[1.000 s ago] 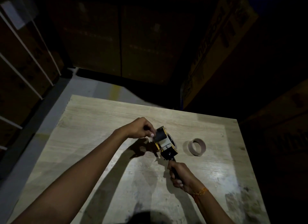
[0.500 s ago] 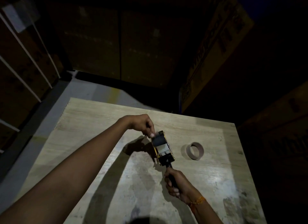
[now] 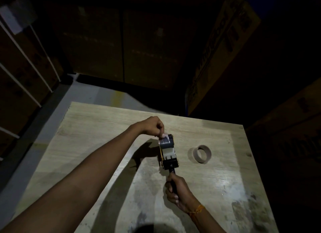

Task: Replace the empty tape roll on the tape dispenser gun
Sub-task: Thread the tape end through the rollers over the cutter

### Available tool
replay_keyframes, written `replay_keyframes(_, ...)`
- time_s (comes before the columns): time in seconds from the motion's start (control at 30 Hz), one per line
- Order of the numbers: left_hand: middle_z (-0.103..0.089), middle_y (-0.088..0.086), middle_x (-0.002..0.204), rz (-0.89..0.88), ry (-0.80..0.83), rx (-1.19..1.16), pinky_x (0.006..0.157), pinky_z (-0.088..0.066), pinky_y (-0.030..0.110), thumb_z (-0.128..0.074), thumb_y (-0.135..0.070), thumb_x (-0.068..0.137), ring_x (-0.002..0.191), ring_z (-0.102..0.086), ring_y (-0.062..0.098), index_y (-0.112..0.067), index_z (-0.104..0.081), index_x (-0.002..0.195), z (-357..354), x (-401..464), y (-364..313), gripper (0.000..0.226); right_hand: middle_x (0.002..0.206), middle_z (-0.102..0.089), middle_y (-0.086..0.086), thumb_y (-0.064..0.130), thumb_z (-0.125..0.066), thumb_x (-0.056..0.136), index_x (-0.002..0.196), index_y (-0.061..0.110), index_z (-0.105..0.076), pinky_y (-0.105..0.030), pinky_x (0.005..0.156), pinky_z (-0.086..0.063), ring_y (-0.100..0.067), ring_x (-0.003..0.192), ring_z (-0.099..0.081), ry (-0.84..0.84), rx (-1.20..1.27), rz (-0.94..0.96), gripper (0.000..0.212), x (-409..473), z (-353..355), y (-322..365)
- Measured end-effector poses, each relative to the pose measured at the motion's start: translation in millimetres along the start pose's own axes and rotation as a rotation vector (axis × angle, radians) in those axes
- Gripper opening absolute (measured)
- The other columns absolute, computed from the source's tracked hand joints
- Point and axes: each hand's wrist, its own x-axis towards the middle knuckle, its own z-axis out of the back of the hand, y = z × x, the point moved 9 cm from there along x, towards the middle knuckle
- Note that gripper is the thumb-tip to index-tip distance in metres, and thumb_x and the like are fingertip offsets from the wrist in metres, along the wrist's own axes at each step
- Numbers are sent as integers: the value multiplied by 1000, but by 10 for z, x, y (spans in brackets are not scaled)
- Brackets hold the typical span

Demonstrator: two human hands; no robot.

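Pinching the tape end (image 3: 164, 137), the left hand (image 3: 152, 127) is held at the dispenser gun (image 3: 168, 152) front. Gun handle is gripped by the right hand (image 3: 178, 191) above the desk (image 3: 97, 128); empty core (image 3: 202, 154) lies nearby, apart.

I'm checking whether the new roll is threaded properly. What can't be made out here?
- Head view: the tape's path through the dispenser gun is too small and dim.
- Tape end: hidden by the left hand fingertips.
- Handle: wrapped by the right hand.

Dim room: pale wooden table (image 3: 97, 128), stacked cardboard boxes (image 3: 225, 41) behind.
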Motion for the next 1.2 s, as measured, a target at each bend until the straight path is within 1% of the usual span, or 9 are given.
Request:
replay_keyframes(0.07,-79,3,81,-7,-87,86,78,-59,34,-83,-19,83,80,-73,14,-11,-79,76,103,12,-54,12,46,-31,-5,17,-48,92,53,10,-44,-14,34,-17,-13,29,-19,6,10,4,40,5,-33,12)
replay_keyframes(0.13,-79,5,82,-9,-145,138,73,-55,30,-84,-19,84,79,-73,18,-8,-78,79,204,28,-94,14,46,-30,-5,18,-48,92,54,10,-44,-14,35,-17,-13,30,-20,20,20,18,39,9,-61,7)
replay_keyframes(0.4,-76,2,80,-5,-127,194,70,-54,30,-82,-17,86,74,-68,12,-14,-76,78,399,65,-203,11,56,-31,-9,21,-60,81,67,11,-50,-14,37,-20,-12,32,-22,138,104,93,20,-7,-222,15)
replay_keyframes(0.53,-78,9,87,20,31,142,67,-55,27,-82,-19,87,76,-68,14,-8,-79,89,432,56,-188,12,53,-36,-8,16,-61,84,78,10,-50,-14,38,-23,-9,34,-25,166,118,157,14,-42,-233,41)
replay_keyframes(0.63,-73,3,82,30,102,41,66,-55,25,-83,-15,86,75,-66,12,-3,-78,96,474,9,-275,17,52,-35,-8,12,-64,83,80,10,-48,-16,37,-22,-9,34,-26,190,135,195,16,-50,-246,61)
replay_keyframes(0.73,-72,3,87,17,187,-12,71,-57,27,-83,-15,85,83,-68,14,-9,-77,94,497,-64,-375,12,52,-33,-6,11,-65,83,79,10,-47,-18,37,-20,-9,34,-26,207,114,225,18,-61,-255,85)
replay_keyframes(0.87,-72,14,93,7,240,-80,71,-61,27,-84,-7,84,86,-71,19,0,-75,96,563,-166,-532,17,50,-34,-4,7,-61,84,81,5,-50,-18,39,-24,-10,33,-28,192,97,261,11,-73,-238,119)
replay_keyframes(1.0,-76,11,93,3,239,-147,74,-63,29,-82,-2,84,84,-75,14,4,-73,111,660,-251,-652,29,50,-34,-5,6,-59,85,82,4,-51,-19,40,-29,-11,33,-30,200,112,306,9,-104,-284,179)
replay_keyframes(1.2,-78,3,90,74,311,-308,82,-61,30,-74,3,88,88,-73,13,-7,-78,97,689,-330,-664,14,51,-37,-7,6,-56,87,89,5,-50,-23,40,-28,-14,37,-32,201,-2,339,7,-126,-317,275)
